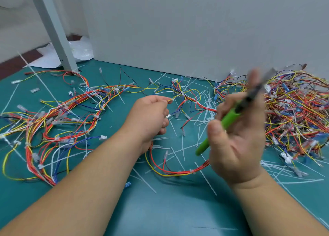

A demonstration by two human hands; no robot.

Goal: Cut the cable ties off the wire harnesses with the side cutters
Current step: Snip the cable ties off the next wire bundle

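Note:
My left hand (150, 117) grips a wire harness (170, 170) of red and yellow wires that loops from under the palm round to the right, with white cable ties (192, 171) on it. A yellow wire leaves my fingertips toward the centre tangle. My right hand (235, 138) is raised, palm toward me, and holds the green-handled side cutters (226, 120). The cutters' black jaws point up and to the right and are blurred.
A green mat (160, 209) covers the table. A long harness (58, 121) sprawls at the left, a dense pile of harnesses (293, 114) sits at the right. Cut white ties (206, 104) litter the middle. A grey wall panel (195, 31) and a post (53, 29) stand behind.

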